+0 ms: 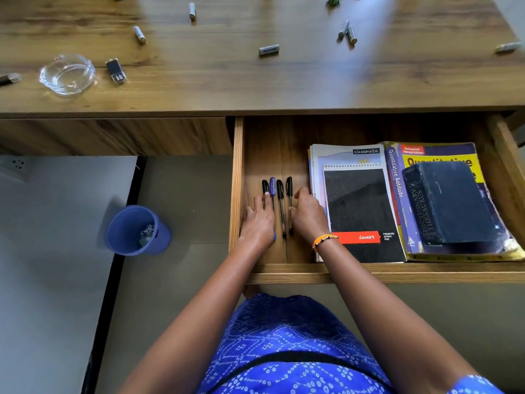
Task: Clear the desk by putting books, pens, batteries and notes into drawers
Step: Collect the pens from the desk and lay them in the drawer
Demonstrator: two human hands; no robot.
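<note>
The wooden drawer is pulled out and holds four pens lined up side by side at its left end (three black caps, one purple), plus a spiral pad on a notebook and a thick dark dictionary on a yellow paperback. The left hand lies flat and open over the leftmost pens, gripping nothing. The right hand is loosely curled beside the rightmost pen, no clear hold. Batteries still lie scattered on the desk.
</note>
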